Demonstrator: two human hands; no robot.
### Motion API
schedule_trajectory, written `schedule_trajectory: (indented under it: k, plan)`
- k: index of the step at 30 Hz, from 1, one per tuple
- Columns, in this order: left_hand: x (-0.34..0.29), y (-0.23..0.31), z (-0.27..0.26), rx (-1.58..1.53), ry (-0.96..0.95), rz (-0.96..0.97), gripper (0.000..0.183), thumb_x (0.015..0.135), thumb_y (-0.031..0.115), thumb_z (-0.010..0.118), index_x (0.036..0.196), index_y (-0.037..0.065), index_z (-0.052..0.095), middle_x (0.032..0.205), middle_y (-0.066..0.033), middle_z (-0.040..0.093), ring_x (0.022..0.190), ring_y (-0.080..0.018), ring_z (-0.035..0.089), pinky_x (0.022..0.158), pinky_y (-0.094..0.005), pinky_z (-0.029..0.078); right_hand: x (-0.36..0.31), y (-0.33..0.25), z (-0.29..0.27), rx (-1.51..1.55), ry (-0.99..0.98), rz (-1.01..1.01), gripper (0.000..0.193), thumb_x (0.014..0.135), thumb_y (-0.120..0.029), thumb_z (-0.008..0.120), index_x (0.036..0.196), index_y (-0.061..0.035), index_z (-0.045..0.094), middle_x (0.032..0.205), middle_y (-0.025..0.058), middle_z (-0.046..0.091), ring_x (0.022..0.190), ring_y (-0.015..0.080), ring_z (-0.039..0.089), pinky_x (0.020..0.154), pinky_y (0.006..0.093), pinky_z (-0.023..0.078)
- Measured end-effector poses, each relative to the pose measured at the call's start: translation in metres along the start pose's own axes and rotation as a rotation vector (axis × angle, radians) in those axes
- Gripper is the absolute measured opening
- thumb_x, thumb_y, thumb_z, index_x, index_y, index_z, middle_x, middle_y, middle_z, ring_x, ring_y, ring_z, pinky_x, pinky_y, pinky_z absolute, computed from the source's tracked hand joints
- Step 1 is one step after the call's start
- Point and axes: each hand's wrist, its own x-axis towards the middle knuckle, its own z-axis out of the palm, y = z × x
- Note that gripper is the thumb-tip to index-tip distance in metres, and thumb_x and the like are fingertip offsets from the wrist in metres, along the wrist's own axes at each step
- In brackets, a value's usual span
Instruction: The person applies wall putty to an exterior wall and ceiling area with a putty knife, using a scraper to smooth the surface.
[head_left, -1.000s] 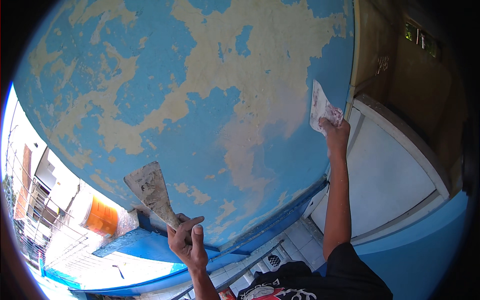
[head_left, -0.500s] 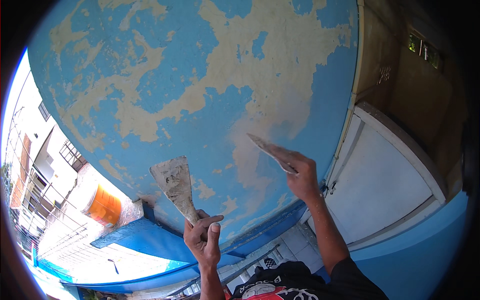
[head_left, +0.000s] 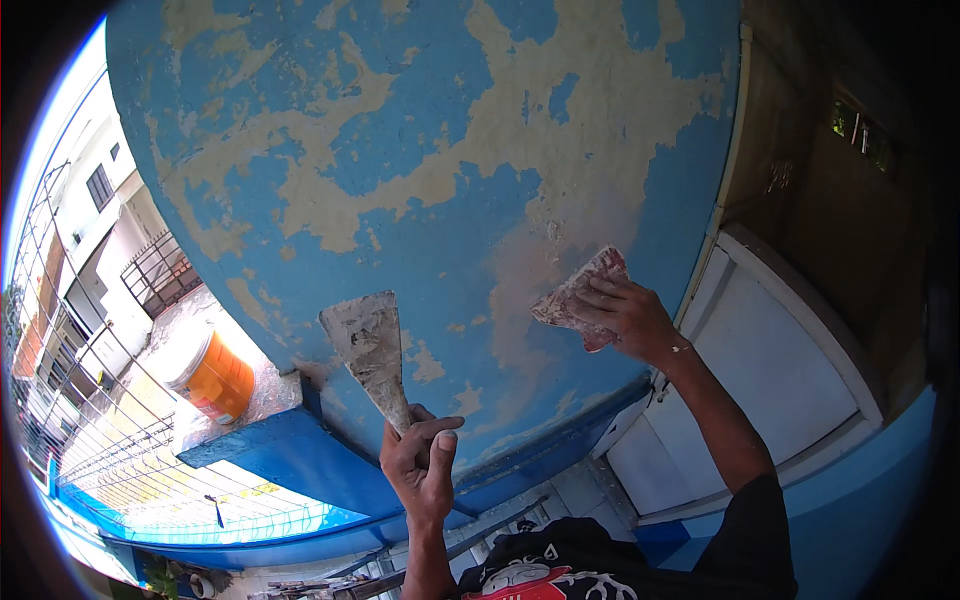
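My left hand (head_left: 422, 468) is wrapped round the handle of a wide putty knife (head_left: 366, 345). Its blade points up and is smeared with grey and white filler. In my right hand (head_left: 642, 322) is a flat, reddish spreader (head_left: 604, 264) crusted with white filler, its face turned toward me and my fingers lying across it. Behind both tools stands a blue wall (head_left: 430, 285) with large peeled, cream-coloured patches. A pale pinkish smear of filler (head_left: 515, 270) covers part of the wall just left of the spreader. Whether the spreader touches the wall I cannot tell.
An orange and white bucket (head_left: 218, 378) stands on a blue-sided ledge (head_left: 250, 440) at the left, beside a wire grille (head_left: 95, 400). To the right is a white door (head_left: 745, 400) with a raised frame. A blue rail runs along the wall's foot.
My right hand has turned the spreader from edge-on to face-on and shifted slightly right. The whole view has swung a little, so the wall and bucket appear moved right. My left hand keeps its grip.
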Motion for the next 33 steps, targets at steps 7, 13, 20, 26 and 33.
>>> schedule_trajectory:
  k: [7, 13, 20, 26, 33]
  plan:
    - [-0.009, -0.003, 0.009, -0.083, -0.078, -0.073, 0.031, 0.091, 0.03, 0.074, 0.09, 0.0, 0.078, 0.085, -0.0062, 0.053, 0.076, -0.0153, 0.048, 0.065, -0.0322, 0.037, 0.062, -0.003, -0.007, -0.114, 0.41, 0.051, 0.07, 0.067, 0.008, 0.076, 0.131, -0.0196, 0.068, 0.143, 0.0022, 0.06, 0.136, 0.0269, 0.053, 0.115, 0.0447, 0.044]
    - [-0.006, -0.004, 0.004, -0.122, -0.076, -0.159, 0.033, 0.093, 0.029, 0.072, 0.09, -0.002, 0.077, 0.082, -0.0052, 0.05, 0.075, -0.0145, 0.046, 0.064, -0.0324, 0.035, 0.018, -0.016, 0.032, -0.001, 0.335, 0.086, 0.07, 0.07, 0.01, 0.072, 0.133, -0.0193, 0.066, 0.141, 0.003, 0.061, 0.134, 0.0259, 0.055, 0.114, 0.0444, 0.045]
    - [-0.001, 0.0, 0.011, -0.042, -0.06, 0.047, 0.046, 0.096, 0.04, 0.067, 0.09, -0.004, 0.077, 0.073, -0.0016, 0.048, 0.062, -0.0083, 0.041, 0.057, -0.0271, 0.035, 0.043, 0.003, -0.052, 0.058, 0.483, 0.139, 0.065, 0.074, 0.013, 0.068, 0.134, -0.0138, 0.066, 0.134, 0.0111, 0.065, 0.126, 0.0293, 0.061, 0.108, 0.0421, 0.05]
    - [-0.007, -0.004, 0.018, -0.114, -0.123, -0.063, 0.032, 0.093, 0.029, 0.072, 0.09, -0.002, 0.078, 0.084, -0.0057, 0.051, 0.077, -0.0151, 0.046, 0.067, -0.0323, 0.037, 0.04, -0.045, 0.063, 0.102, 0.621, 0.344, 0.075, 0.069, 0.016, 0.062, 0.138, -0.0139, 0.062, 0.134, 0.0139, 0.065, 0.127, 0.0325, 0.06, 0.095, 0.0408, 0.057]
    - [-0.014, -0.007, 0.019, -0.069, -0.144, -0.074, 0.044, 0.096, 0.038, 0.068, 0.09, -0.004, 0.077, 0.072, -0.0015, 0.048, 0.062, -0.0076, 0.041, 0.054, -0.0263, 0.035, -0.001, -0.031, 0.017, 0.502, 0.601, 0.394, 0.061, 0.08, 0.013, 0.063, 0.134, -0.0131, 0.066, 0.124, 0.0172, 0.07, 0.106, 0.0315, 0.072, 0.087, 0.0381, 0.058]
